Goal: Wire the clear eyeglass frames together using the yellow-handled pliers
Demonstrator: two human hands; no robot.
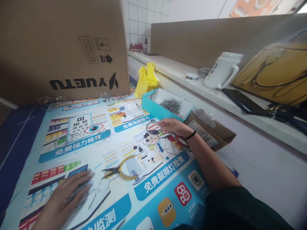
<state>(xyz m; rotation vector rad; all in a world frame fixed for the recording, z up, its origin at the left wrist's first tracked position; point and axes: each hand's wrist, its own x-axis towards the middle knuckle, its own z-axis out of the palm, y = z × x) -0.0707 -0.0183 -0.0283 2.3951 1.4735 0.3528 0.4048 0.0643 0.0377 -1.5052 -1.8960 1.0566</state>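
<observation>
My left hand point(66, 195) is low over the printed sheet point(115, 198), slightly blurred. Its thumb and fingers are apart, and a thin wire piece point(93, 195), like part of a glasses frame, lies by the fingertips. My right hand point(176, 126), with a black band at the wrist, reaches to a small round clear dish point(153, 127). Its fingertips are drawn together at the rim; whatever they pinch is too small to make out. Yellow-handled pliers point(121, 171) lie between the hands. Loose thin wire frames point(168, 145) are spread below my right hand.
Behind my right hand, a blue-edged box point(155, 107) holds a tangle of thin metal pieces point(171, 105). An opened brown carton point(211, 131) sits beside it. A large cardboard box point(72, 48) and a yellow bag point(146, 80) stand behind. A white mug point(222, 72) and phone point(244, 100) rest on the ledge.
</observation>
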